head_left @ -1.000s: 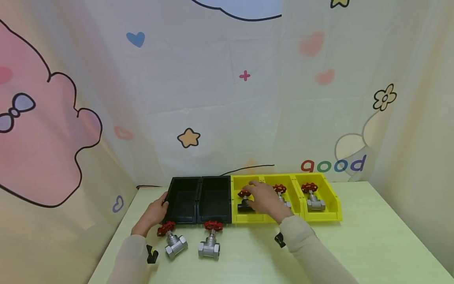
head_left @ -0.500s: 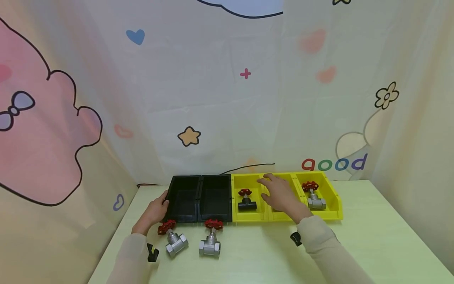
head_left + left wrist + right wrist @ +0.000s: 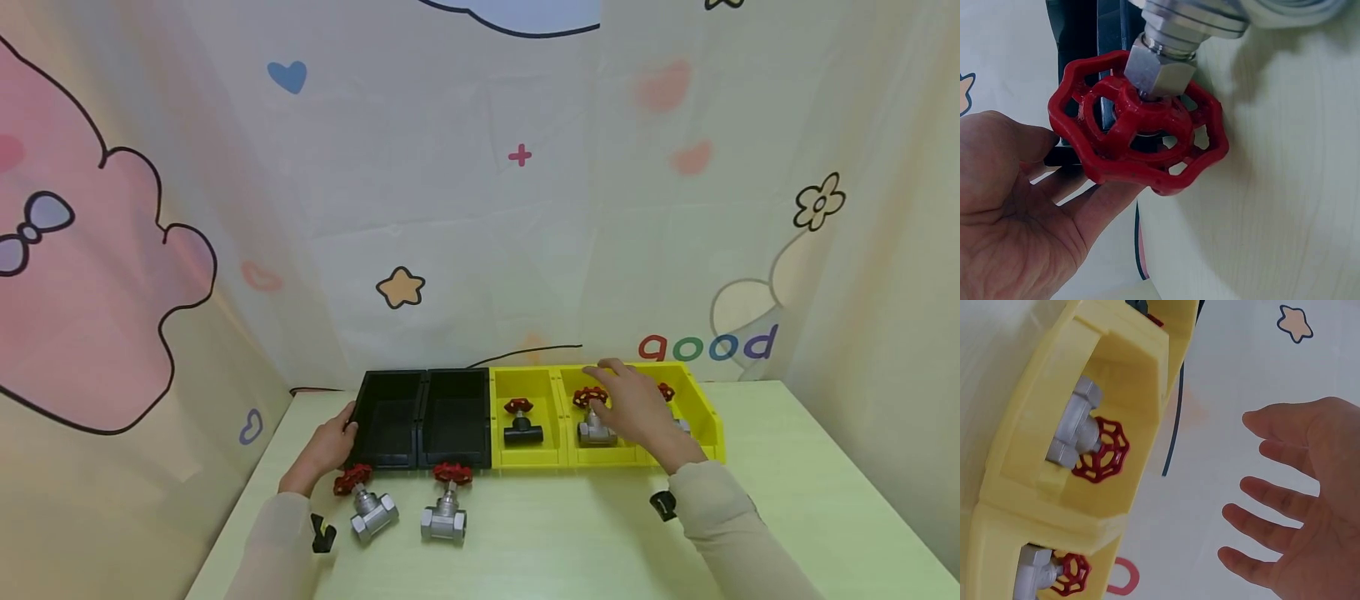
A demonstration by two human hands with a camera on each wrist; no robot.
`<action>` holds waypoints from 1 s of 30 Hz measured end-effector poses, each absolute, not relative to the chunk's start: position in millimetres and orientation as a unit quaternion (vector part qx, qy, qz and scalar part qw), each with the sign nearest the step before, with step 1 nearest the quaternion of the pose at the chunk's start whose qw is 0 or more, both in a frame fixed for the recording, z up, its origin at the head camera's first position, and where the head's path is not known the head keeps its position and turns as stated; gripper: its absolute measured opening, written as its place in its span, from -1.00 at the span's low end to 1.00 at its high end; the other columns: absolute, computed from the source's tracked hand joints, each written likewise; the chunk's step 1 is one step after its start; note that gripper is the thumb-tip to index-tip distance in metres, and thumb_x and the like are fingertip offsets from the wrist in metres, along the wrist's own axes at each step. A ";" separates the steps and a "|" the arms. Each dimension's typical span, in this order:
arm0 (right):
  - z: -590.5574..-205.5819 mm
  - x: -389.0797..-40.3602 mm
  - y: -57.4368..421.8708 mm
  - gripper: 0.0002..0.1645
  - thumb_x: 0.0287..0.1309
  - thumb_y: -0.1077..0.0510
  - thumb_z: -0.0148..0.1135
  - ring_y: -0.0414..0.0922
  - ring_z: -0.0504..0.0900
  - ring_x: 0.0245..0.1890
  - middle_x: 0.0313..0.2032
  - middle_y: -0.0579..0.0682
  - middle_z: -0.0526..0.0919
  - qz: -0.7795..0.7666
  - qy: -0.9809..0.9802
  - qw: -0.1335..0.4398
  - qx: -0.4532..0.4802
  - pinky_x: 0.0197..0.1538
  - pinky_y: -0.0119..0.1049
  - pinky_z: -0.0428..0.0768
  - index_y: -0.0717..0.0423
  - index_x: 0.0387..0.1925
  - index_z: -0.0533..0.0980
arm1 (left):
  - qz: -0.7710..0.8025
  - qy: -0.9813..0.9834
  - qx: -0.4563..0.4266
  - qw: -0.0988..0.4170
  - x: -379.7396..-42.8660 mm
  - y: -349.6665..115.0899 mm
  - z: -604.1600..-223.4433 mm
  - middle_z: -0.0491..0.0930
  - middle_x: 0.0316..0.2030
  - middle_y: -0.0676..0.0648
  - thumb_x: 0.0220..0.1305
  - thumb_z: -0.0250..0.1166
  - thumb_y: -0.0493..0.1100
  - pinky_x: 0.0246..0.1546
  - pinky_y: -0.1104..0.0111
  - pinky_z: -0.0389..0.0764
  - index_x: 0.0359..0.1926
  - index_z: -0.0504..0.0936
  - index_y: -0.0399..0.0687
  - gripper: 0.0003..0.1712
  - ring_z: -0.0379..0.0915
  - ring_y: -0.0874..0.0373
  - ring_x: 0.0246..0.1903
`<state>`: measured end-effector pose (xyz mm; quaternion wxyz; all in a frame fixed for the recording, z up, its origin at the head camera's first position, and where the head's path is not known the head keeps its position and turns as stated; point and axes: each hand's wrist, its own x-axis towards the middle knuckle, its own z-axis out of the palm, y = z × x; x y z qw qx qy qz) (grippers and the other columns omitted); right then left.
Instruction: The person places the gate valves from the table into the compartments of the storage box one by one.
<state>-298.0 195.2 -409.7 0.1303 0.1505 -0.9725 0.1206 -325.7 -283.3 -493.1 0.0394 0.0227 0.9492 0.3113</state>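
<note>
My left hand [image 3: 330, 442] holds the left wall of the outer black bin [image 3: 386, 460], thumb on one side and fingers on the other. In the left wrist view, a valve's red handwheel [image 3: 1147, 125] overlaps the bin edge beside that hand. My right hand [image 3: 636, 407] hovers over the yellow bins with spread fingers, holding nothing. Left of it, a silver gate valve [image 3: 596, 429] with a red handwheel lies in the middle yellow bin [image 3: 592, 458]. The hand partly hides another silver valve [image 3: 1035, 572] in the right yellow bin [image 3: 708, 446].
A black-bodied valve [image 3: 522, 431] lies in the left yellow bin [image 3: 525, 458]. Two silver valves, one angled [image 3: 372, 514] and one straighter [image 3: 444, 521], lie on the table [image 3: 540, 542] before the black bins. A printed curtain [image 3: 465, 208] hangs behind the row.
My right hand has moved rightward, from above the left yellow bin past the middle one, uncovering the black-bodied valve and then the middle silver valve. My left hand stays at the black bin.
</note>
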 end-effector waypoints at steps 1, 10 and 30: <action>-409.8 -297.9 198.3 -0.39 0.19 0.09 0.34 0.26 0.49 0.18 0.25 0.24 0.46 0.125 -0.973 0.128 0.143 0.22 0.23 0.45 0.09 0.27 0.46 | 0.307 0.951 0.023 0.036 -325.9 -283.4 -493.1 0.34 0.26 -0.53 0.54 -0.15 -0.17 -0.38 0.23 0.60 0.53 -0.05 -0.28 -0.35 0.54 0.06 -0.52; -416.6 -298.0 231.8 -0.36 0.21 0.15 0.29 0.30 0.48 0.15 0.25 0.31 0.42 0.147 -0.976 0.118 0.114 0.18 0.19 0.50 0.19 0.31 0.40 | 0.316 0.948 0.022 0.043 -326.3 -283.3 -493.7 0.30 0.28 -0.55 0.54 -0.14 -0.18 -0.49 0.30 0.58 0.53 -0.06 -0.28 -0.35 0.56 0.06 -0.52; -440.4 -292.2 309.8 -0.28 0.21 0.09 0.26 0.46 0.35 0.17 0.27 0.44 0.30 0.151 -0.983 0.084 0.055 0.13 0.40 0.38 0.25 0.35 0.31 | 0.309 0.950 0.023 0.040 -325.4 -282.5 -492.7 0.36 0.23 -0.52 0.54 -0.14 -0.17 -0.46 0.30 0.50 0.53 -0.06 -0.27 -0.34 0.46 0.10 -0.62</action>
